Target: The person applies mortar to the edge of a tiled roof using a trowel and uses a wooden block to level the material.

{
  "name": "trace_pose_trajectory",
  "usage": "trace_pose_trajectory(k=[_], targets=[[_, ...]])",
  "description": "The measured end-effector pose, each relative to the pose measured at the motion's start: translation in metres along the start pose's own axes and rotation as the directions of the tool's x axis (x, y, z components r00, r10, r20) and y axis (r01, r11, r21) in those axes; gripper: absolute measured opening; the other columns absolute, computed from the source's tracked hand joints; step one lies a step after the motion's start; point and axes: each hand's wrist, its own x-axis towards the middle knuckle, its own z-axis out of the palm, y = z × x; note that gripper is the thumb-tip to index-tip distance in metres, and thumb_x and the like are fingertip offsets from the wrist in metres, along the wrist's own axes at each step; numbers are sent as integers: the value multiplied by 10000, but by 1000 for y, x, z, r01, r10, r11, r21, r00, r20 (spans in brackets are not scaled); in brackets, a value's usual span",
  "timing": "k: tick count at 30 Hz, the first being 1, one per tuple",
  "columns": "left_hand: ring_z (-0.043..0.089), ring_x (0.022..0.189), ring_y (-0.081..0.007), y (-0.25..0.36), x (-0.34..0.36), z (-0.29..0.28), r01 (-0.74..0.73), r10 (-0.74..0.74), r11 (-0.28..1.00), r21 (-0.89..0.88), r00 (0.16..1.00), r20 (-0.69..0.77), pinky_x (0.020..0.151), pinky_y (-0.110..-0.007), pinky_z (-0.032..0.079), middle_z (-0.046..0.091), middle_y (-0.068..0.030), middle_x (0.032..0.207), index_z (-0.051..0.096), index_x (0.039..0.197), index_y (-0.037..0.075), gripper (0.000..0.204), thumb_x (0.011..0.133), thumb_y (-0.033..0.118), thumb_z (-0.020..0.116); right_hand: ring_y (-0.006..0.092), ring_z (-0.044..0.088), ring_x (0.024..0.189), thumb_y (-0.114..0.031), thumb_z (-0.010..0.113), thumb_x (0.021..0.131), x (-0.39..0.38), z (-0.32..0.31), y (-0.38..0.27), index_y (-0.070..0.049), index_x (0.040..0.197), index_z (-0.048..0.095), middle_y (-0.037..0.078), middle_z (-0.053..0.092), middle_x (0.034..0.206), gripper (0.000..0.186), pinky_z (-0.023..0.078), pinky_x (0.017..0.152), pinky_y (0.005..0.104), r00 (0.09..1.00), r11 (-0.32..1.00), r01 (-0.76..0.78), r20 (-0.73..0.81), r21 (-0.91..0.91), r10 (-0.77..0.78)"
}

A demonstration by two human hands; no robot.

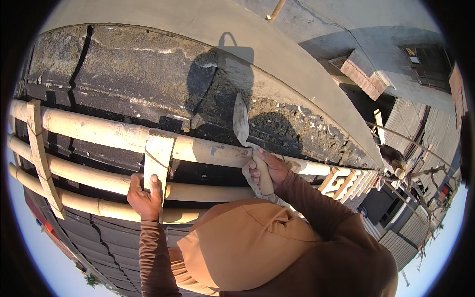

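Wood meets my right hand: the fingers are wrapped firmly round the handle of a trowel, its pale-smeared blade pointing up and away from me. My left hand is curled round a flat wooden slat on the bamboo railing, thumb uppermost; I judge this to be a steadying hold.

The blade lies over the near edge of a rough ledge, left of a crumbly mortar strip. Whether it touches the surface I cannot tell. Step in hand, in my judgement: trowel work at that strip, with the tool poised and the stroke not visibly under way. The next move calls for a flat blade angle, a loose wrist and the left hold kept secure, since the railing stands between my body and the ledge.

Along the ledge's far edge runs a smooth grey curved band; the strip tapers towards the ledge's right-hand end. Below the railing, dark roof tiles fall away at left. Beyond the band, at upper right, stands a grey building.

Markings: no brand, label or legible writing found on trowel, slat or railing.
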Motion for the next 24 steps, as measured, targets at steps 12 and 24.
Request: trace_pose_trajectory(k=[12,24], targets=[[560,635,-351,-9,-1,8,-109,120,986,122,989,-83,611,-404,466,587,-175,723,600,899,-21,507,972,475,674,135,527,666,-479,457,1049,40,36,-15,-73,1204,579,23,551,828,452,491,612,333,1000,997,-24,17,-80,26],[612,693,-393,2,4,3,-27,27,999,47,1000,-2,658,-438,491,626,-191,769,618,906,-16,464,974,440,672,191,539,583,-414,377,1073,5,50,-31,-7,1144,605,65,563,781,472,488,557,344,986,882,-159,-119,-444,118]])
